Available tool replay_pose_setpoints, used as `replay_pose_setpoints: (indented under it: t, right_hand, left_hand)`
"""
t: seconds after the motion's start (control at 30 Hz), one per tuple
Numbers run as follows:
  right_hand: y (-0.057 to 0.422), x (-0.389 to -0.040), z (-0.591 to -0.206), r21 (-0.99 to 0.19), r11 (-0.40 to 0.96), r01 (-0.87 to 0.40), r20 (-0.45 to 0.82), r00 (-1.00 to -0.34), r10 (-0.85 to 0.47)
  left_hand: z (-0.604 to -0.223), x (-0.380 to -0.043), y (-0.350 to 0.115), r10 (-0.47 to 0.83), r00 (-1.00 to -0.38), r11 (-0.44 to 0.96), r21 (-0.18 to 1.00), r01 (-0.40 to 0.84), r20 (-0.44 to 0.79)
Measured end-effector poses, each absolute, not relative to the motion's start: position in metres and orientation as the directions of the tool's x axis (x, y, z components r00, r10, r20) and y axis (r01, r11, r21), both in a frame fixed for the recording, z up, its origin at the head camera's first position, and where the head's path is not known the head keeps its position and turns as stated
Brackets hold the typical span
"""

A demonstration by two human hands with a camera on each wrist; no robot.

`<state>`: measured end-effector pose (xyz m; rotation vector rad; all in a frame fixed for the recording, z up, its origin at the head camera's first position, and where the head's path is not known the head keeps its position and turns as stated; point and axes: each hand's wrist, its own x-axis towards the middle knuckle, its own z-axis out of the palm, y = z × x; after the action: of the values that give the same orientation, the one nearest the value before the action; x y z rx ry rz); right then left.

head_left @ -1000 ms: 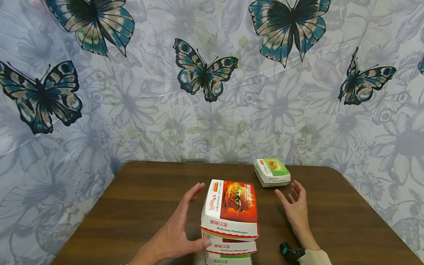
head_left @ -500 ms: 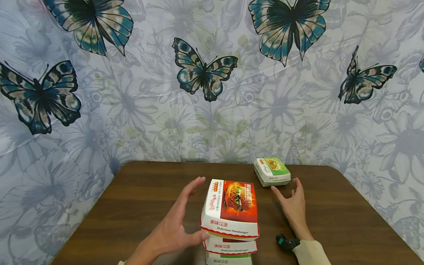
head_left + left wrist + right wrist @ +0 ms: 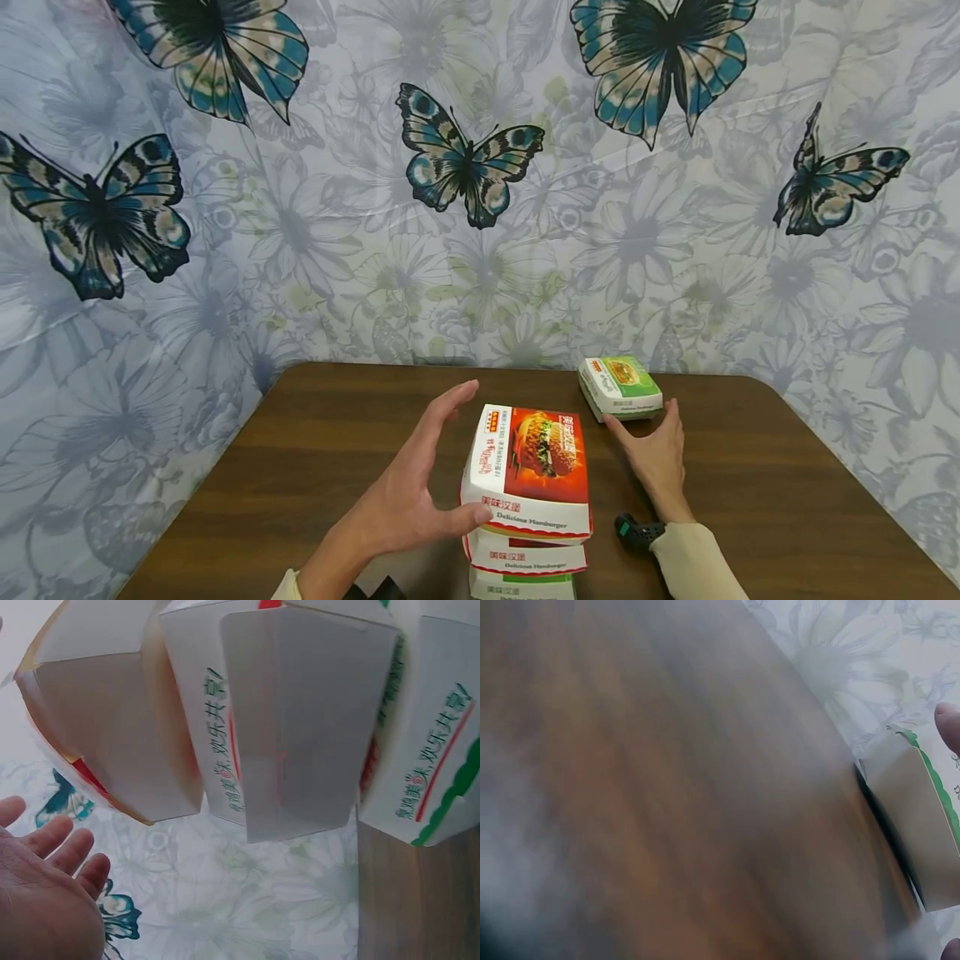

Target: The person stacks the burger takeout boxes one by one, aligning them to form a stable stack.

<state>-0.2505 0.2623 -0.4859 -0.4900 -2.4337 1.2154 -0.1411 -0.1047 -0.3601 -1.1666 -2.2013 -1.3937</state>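
A stack of hamburger boxes stands near the front of the table: a red-topped hamburger box [image 3: 546, 458], a red-edged white box [image 3: 525, 556] beneath it, and a green-marked box [image 3: 525, 586] lowest in view. My left hand [image 3: 408, 492] is spread at the stack's left side, its thumb in front of the top box's lower left corner. In the left wrist view the left fingers [image 3: 71, 851] stand apart from the boxes. At the back right sits a smaller green hamburger box [image 3: 621, 390]. My right hand [image 3: 656, 458] straddles its near end, thumb at the left corner, a finger by the right side; contact is unclear.
The dark wooden table [image 3: 337, 433] has rounded far corners. A butterfly-patterned cloth [image 3: 465, 292] hangs behind it. The right wrist wears a black strap device [image 3: 636, 533].
My right hand has moved forward and left, closer around the small green box. My left hand has risen slightly, its thumb now in front of the top box. The boxes stay in place.
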Motion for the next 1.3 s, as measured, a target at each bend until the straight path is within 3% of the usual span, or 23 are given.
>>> replay_pose_setpoints:
  t: [0.37, 0.83, 1.3]
  right_hand:
    - [0.257, -0.261, -0.486, -0.796, 0.573, 0.195, 0.157, -0.848, 0.506]
    - [0.261, -0.269, -0.488, -0.756, 0.638, 0.148, 0.228, -0.854, 0.468]
    - [0.261, -0.258, -0.485, -0.770, 0.629, 0.108, 0.240, -0.864, 0.442]
  left_hand:
    - [-0.359, -0.140, -0.101, 0.486, -0.692, 0.250, 0.674, 0.696, 0.534]
    - [-0.361, -0.141, -0.103, 0.477, -0.695, 0.244, 0.679, 0.692, 0.537]
    - [-0.364, -0.144, -0.103, 0.488, -0.660, 0.237, 0.642, 0.729, 0.570]
